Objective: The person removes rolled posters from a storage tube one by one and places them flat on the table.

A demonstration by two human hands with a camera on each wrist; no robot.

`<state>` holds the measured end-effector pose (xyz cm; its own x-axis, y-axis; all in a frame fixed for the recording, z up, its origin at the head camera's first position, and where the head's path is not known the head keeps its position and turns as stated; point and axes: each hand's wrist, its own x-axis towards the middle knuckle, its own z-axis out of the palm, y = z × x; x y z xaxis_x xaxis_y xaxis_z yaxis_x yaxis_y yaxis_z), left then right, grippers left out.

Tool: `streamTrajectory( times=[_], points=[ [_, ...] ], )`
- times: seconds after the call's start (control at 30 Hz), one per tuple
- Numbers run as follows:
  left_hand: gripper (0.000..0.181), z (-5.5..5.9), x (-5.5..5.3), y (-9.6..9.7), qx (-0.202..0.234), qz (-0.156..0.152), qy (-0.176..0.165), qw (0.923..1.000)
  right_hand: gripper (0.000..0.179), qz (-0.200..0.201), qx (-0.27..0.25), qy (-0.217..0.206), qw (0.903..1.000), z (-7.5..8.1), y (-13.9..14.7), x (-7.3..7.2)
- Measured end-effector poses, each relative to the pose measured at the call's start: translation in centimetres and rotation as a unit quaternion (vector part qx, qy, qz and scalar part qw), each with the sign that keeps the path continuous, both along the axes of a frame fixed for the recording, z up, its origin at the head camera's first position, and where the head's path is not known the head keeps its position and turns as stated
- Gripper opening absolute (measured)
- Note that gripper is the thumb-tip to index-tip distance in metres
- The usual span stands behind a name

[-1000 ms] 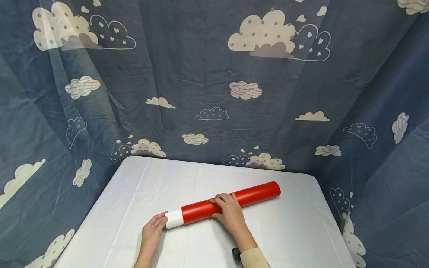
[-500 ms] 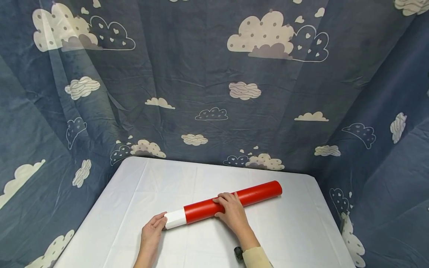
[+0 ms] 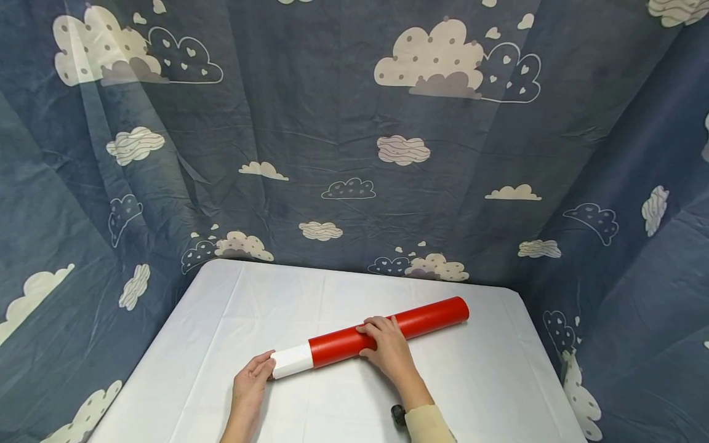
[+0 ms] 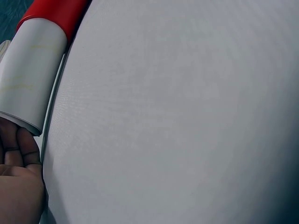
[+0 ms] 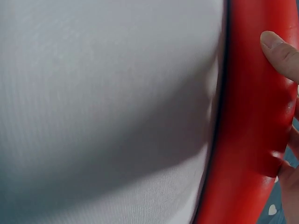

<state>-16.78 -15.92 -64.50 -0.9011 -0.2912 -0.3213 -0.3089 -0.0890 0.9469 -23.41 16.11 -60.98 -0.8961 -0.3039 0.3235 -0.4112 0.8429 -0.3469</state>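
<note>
Plainly, our left hand pinched the end of the white roll jutting from the red tube. Our right hand had its fingers round the red tube, over the white table

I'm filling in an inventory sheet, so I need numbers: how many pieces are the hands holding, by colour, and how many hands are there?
Red: 1 (the red tube)
White: 1 (the white roll sticking out of it)
Hands: 2 (left hand, right hand)
Total: 4
</note>
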Motion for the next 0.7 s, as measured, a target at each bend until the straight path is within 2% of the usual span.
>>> streamTrajectory(
  times=[0.37, 0.7],
  points=[
    [0.05, 0.0, 0.1, 0.0, -0.003, 0.002, 0.004, 1.0, 0.052, -0.002, -0.019, -0.013, 0.9997, 0.1, 0.8, -0.2],
    [0.05, 0.1, 0.1, 0.0, -0.001, 0.003, 0.003, 1.0, 0.052, -0.003, -0.024, -0.004, 0.9997, -0.3, 1.8, -0.6]
  ],
)
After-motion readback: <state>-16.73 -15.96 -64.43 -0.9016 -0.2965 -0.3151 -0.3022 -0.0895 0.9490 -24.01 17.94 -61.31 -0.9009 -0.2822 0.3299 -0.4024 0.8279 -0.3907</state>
